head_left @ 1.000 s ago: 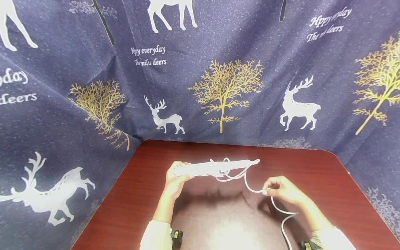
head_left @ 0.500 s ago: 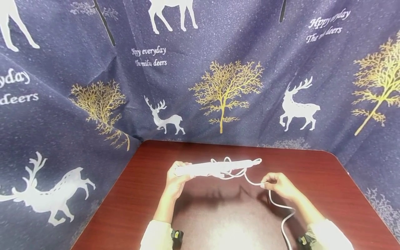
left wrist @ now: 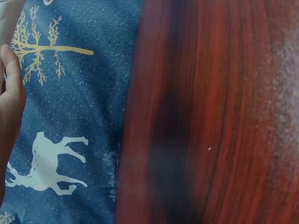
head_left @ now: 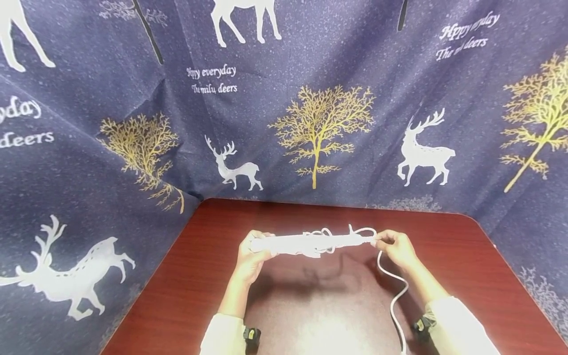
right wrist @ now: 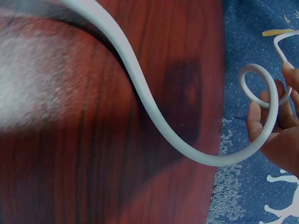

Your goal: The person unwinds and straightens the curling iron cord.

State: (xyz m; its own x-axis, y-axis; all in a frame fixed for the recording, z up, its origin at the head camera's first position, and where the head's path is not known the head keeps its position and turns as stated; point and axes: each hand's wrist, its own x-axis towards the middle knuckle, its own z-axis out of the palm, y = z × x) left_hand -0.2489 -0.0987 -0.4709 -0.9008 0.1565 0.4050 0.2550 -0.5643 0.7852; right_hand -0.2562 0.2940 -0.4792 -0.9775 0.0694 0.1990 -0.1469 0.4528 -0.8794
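A long white wand-shaped appliance (head_left: pixel 301 243) is held level above the red-brown table (head_left: pixel 199 276). My left hand (head_left: pixel 252 248) grips its left end; only the hand's edge (left wrist: pixel 9 98) shows in the left wrist view. Its white cord (head_left: pixel 392 296) is looped loosely around the right half of the body, then trails down toward me. My right hand (head_left: pixel 385 241) pinches the cord right at the appliance's right tip. The right wrist view shows the cord (right wrist: pixel 154 126) curving up into a small loop held in my fingers (right wrist: pixel 273 126).
A dark blue cloth (head_left: pixel 310 123) printed with white deer and gold trees stands as a wall behind and on both sides of the table. The table's rounded far right corner (head_left: pixel 466 217) meets the cloth. Black wrist straps (head_left: pixel 250 335) show near the bottom edge.
My right hand has carried the cord up and away from me to the appliance's right tip, drawing the hanging loop in against the body. The left hand has stayed put.
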